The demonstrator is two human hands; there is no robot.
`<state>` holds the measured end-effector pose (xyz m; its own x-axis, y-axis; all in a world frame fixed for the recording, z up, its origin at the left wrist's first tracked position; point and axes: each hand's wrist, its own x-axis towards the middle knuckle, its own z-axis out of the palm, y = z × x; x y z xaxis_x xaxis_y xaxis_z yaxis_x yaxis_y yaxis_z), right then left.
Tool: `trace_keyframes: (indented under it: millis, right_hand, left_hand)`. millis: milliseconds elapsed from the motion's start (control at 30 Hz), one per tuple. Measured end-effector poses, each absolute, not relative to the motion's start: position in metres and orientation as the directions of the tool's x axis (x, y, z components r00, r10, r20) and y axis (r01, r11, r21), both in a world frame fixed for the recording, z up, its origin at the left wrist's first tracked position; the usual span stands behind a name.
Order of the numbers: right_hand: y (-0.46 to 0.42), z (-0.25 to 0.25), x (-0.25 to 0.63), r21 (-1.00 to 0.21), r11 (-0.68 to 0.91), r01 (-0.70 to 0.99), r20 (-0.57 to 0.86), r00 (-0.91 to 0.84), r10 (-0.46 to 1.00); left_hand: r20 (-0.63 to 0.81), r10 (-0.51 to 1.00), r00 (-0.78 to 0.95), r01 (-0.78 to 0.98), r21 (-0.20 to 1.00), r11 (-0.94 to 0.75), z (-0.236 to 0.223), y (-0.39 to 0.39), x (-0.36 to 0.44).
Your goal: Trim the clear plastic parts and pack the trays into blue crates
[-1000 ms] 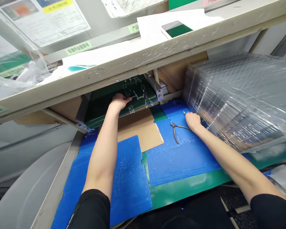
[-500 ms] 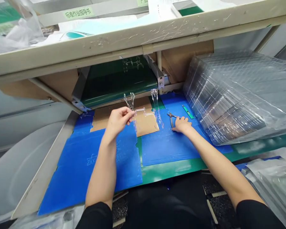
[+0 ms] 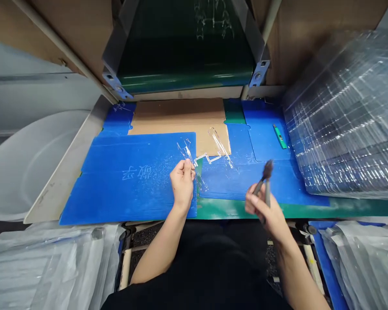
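Pinched in my left hand (image 3: 183,181) is a clear plastic moulding (image 3: 216,158), two see-through parts joined by a thin stepped runner. It hangs above the blue sheet (image 3: 116,189) and the brown cardboard (image 3: 177,116); its edges are hard to make out. My right hand (image 3: 265,209) is wrapped round a pair of cutting pliers (image 3: 265,181), their dark jaws pointing up and away from me, slightly blurred. A gap separates the pliers from the moulding. Farther off, a green utility knife (image 3: 280,137) lies on the blue sheeting to the right.
A conveyor with a dark green belt (image 3: 181,56) ends behind the bench, carrying another clear moulding (image 3: 213,20). Stacked clear trays (image 3: 349,129) stand at the right. A large pale tub (image 3: 29,168) is at the left. Bagged sheets (image 3: 45,271) lie at the lower left.
My right hand has picked up the pliers from the blue sheet and brought them nearer to me. My left hand has lowered the moulding toward me. The view has tilted downward.
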<state>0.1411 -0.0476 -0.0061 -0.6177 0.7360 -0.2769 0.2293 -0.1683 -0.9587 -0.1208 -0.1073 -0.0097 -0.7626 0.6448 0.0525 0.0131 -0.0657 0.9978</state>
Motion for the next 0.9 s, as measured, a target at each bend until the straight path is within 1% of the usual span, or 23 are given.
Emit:
trace_keyframes:
  millis: [33, 100, 133, 200, 267, 367, 600, 733, 900]
  right_hand:
    - [-0.067, 0.001, 0.143, -0.947, -0.233, 0.222, -0.322, -0.691, 0.647]
    - [-0.093, 0.014, 0.141, -0.919, -0.285, 0.274, -0.384, -0.787, 0.482]
    - [-0.098, 0.019, 0.138, -0.911, -0.271, 0.311, -0.403, -0.811, 0.423]
    - [-0.099, 0.026, 0.13, -0.909, -0.2, 0.366, -0.416, -0.826, 0.38]
    - [-0.093, 0.028, 0.125, -0.912, -0.153, 0.38, -0.41, -0.839, 0.358]
    - [-0.086, 0.028, 0.124, -0.912, -0.128, 0.39, -0.41, -0.847, 0.338]
    - [-0.089, 0.025, 0.126, -0.911, -0.155, 0.382, -0.411, -0.827, 0.383]
    - [-0.091, 0.024, 0.126, -0.912, -0.161, 0.376, -0.408, -0.812, 0.416]
    - [-0.091, 0.022, 0.129, -0.92, -0.186, 0.345, -0.391, -0.826, 0.405]
  left_hand:
    - [0.051, 0.659, -0.75, 0.016, 0.998, -0.059, -0.01, -0.109, -0.118]
    - [0.044, 0.698, -0.714, 0.01, 0.999, -0.052, -0.008, -0.112, -0.111]
    - [0.036, 0.724, -0.689, -0.002, 0.999, -0.051, -0.006, -0.113, -0.106]
    - [0.016, 0.777, -0.629, -0.036, 0.998, -0.05, -0.002, -0.115, -0.097]
    - [-0.002, 0.822, -0.569, -0.075, 0.996, -0.05, 0.0, -0.116, -0.089]
    - [-0.007, 0.858, -0.514, -0.111, 0.992, -0.058, 0.001, -0.118, -0.081]
    - [0.025, 0.858, -0.513, -0.084, 0.993, -0.079, 0.0, -0.12, -0.077]
    - [0.02, 0.862, -0.507, -0.088, 0.993, -0.074, 0.001, -0.12, -0.073]
    - [0.004, 0.864, -0.504, -0.107, 0.992, -0.067, 0.002, -0.12, -0.07]
